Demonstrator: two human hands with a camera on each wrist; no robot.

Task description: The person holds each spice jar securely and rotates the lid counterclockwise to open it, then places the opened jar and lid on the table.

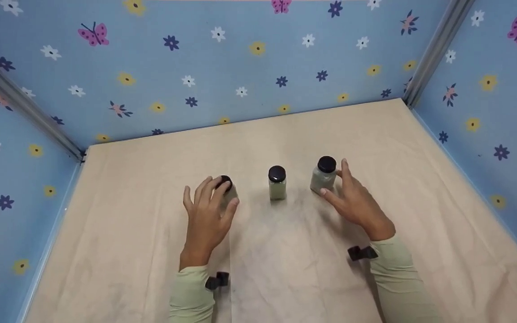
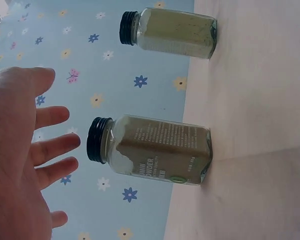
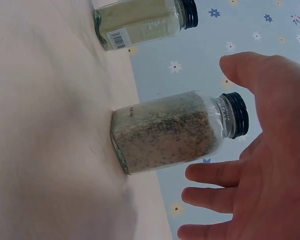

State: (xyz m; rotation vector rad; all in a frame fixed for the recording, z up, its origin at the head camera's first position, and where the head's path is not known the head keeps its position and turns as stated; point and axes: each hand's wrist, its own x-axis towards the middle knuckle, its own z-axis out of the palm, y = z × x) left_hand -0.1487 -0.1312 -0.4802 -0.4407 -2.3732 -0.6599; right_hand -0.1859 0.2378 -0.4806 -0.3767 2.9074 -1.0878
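Observation:
Three glass spice jars with black screw lids stand upright in a loose row. My left hand [image 1: 206, 220] hovers with spread fingers over the left jar [image 1: 230, 194], partly hiding it. In the left wrist view a gap shows between those fingers and the lid; this jar [image 2: 162, 150] holds brown powder, its white lettering partly readable as "UMIN POWDER". The middle jar [image 1: 277, 190], with pale green powder, stands apart from both hands. Beside the right jar [image 1: 322, 180] is my right hand [image 1: 358, 205], thumb and fingers apart around its side. Coarse speckled seasoning fills that jar [image 3: 165, 134].
A creased beige cloth [image 1: 276, 269] covers the table under the jars. Blue panels [image 1: 240, 67] with flowers and butterflies enclose the back and both sides, with grey metal posts [image 1: 435, 54] at the corners. Black clips [image 1: 217, 281] sit at both wrists.

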